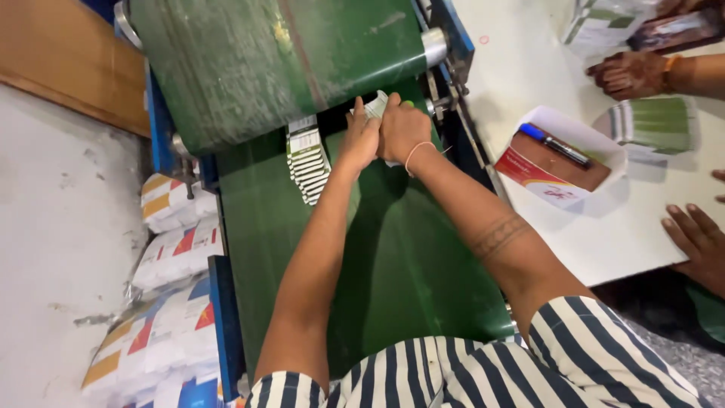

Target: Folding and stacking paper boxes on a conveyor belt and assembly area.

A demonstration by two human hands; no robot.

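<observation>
Both hands meet at the far end of the green belt (393,257), just below the roller (434,45): the left hand (359,140) and right hand (402,130) have their fingers pressed together around a small white packet (376,104), likely so as to catch it where it leaves the upper belt. A fanned row of packets (308,160) lies just left of them on the belt. The hands cover most of the held packet, and other people's hands at the white worktop (604,219) are cut off by the frame.
</observation>
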